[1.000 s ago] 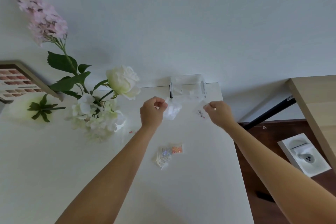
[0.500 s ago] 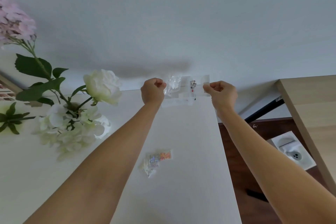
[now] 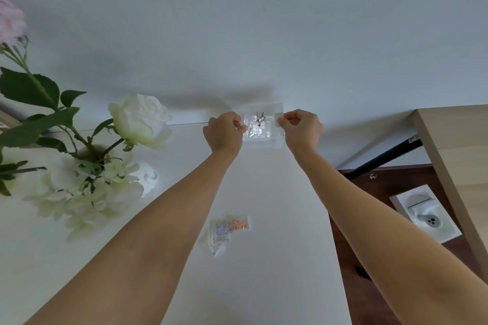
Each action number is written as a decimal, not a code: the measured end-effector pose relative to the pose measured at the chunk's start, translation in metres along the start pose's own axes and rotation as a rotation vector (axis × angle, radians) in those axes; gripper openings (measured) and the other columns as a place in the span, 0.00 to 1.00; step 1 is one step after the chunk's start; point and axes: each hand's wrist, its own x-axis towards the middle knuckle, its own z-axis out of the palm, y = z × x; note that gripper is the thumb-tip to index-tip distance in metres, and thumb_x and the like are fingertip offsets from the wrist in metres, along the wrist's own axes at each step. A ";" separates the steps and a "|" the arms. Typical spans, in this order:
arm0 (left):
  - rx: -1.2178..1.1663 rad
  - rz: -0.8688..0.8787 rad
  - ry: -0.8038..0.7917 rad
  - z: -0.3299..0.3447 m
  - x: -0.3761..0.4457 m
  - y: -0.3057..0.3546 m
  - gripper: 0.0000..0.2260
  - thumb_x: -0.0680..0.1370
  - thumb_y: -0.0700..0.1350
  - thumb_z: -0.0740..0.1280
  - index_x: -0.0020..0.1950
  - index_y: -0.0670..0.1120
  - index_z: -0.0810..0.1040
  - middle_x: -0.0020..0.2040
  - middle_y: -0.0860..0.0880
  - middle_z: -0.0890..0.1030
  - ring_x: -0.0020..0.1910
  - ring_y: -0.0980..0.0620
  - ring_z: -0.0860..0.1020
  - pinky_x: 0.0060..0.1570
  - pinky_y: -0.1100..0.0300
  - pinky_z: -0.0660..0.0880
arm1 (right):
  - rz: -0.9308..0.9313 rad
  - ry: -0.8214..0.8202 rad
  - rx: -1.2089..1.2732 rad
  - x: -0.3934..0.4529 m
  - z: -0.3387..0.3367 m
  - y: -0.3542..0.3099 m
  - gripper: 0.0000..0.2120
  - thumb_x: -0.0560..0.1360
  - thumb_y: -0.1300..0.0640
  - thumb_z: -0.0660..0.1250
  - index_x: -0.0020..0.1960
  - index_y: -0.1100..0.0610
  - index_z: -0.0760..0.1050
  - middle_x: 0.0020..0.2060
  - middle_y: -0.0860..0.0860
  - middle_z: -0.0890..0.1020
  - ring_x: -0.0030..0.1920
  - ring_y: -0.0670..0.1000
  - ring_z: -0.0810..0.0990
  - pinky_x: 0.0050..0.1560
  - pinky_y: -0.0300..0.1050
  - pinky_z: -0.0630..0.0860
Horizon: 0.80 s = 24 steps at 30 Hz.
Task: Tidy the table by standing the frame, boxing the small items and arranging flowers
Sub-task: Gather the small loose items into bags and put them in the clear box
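My left hand (image 3: 224, 132) and my right hand (image 3: 301, 129) each pinch one side of a small clear bag (image 3: 260, 124) with tiny red and dark pieces inside. They hold it up at the far edge of the white table (image 3: 264, 285). A clear box (image 3: 264, 144) shows faintly behind and below the bag. Several small packets of glittery bits (image 3: 227, 231) lie on the table between my forearms. At the left stand a white rose (image 3: 140, 120), white blossoms (image 3: 87, 187) and a pink flower (image 3: 10, 21) in a white vase (image 3: 148, 177). The frame is nearly cut off at the left edge.
A pale wall rises behind the table. To the right is a wooden table (image 3: 454, 166) with a black leg (image 3: 385, 155). A white box (image 3: 425, 214) lies on the dark wood floor below it.
Both hands have moved from the table surface up to its far edge, bringing the clear bag stretched between them. The view has shifted, so the flowers sit further left.
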 end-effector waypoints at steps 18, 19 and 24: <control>-0.016 -0.093 -0.160 -0.047 -0.161 -0.126 0.14 0.71 0.45 0.72 0.56 0.45 0.77 0.52 0.45 0.79 0.51 0.46 0.78 0.50 0.53 0.76 | -0.363 -0.602 -0.443 -0.115 0.011 0.070 0.09 0.73 0.59 0.71 0.53 0.56 0.82 0.48 0.55 0.82 0.46 0.52 0.78 0.56 0.48 0.75; 0.025 -0.112 -0.168 -0.046 -0.173 -0.130 0.17 0.70 0.48 0.73 0.56 0.45 0.77 0.53 0.46 0.78 0.52 0.46 0.77 0.49 0.52 0.77 | -0.354 -0.674 -0.499 -0.125 0.013 0.077 0.11 0.73 0.57 0.71 0.55 0.55 0.81 0.51 0.55 0.80 0.51 0.54 0.77 0.58 0.47 0.74; 0.221 -0.172 -0.196 -0.033 -0.212 -0.132 0.24 0.67 0.57 0.72 0.56 0.46 0.72 0.55 0.46 0.74 0.53 0.43 0.74 0.42 0.52 0.75 | -0.412 -0.708 -0.639 -0.157 0.016 0.093 0.17 0.71 0.54 0.73 0.59 0.52 0.77 0.57 0.53 0.75 0.58 0.54 0.73 0.58 0.46 0.73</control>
